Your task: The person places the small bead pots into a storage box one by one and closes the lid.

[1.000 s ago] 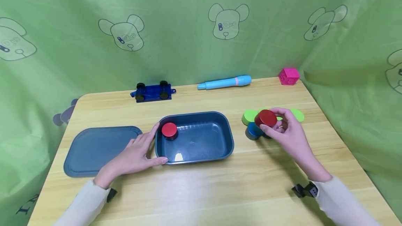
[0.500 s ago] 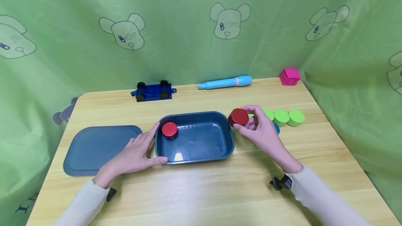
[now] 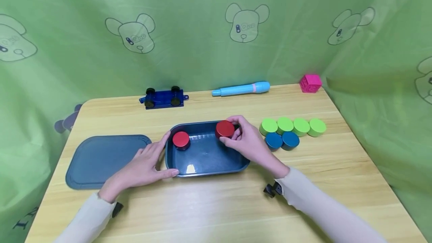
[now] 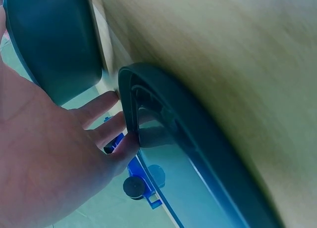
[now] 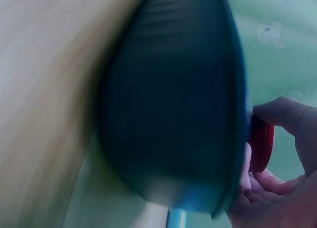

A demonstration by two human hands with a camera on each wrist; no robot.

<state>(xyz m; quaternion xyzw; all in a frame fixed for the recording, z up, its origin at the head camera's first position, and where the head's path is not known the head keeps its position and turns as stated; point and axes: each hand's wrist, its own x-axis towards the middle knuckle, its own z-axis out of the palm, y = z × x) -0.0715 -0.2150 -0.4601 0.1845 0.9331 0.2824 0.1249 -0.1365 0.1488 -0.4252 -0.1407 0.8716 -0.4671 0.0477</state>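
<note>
Slate-blue box (image 3: 209,158): open side up on the tabletop (image 3: 202,213), long axis running left to right.
Right hand (image 3: 251,141): thumb and fingers narrowed, pinching the held red disc (image 3: 224,128) by its sides.
Held red disc: over the box's right half, toward its far side; round face up, axis roughly upright.
Left hand (image 3: 145,164): spread wide, thumb on the box's near rim, forefinger along its left end.
Second red disc (image 3: 181,139): inside the box's left end, face up.
Lid (image 3: 104,158): flat, left of the box, long axis left to right.
Green discs (image 3: 301,126): four in a row, right of the box.
Blue discs (image 3: 290,140): two, also right of the box, nearer the person.
Light-blue wand toy (image 3: 237,89): beyond the box, thick end rightward.
</note>
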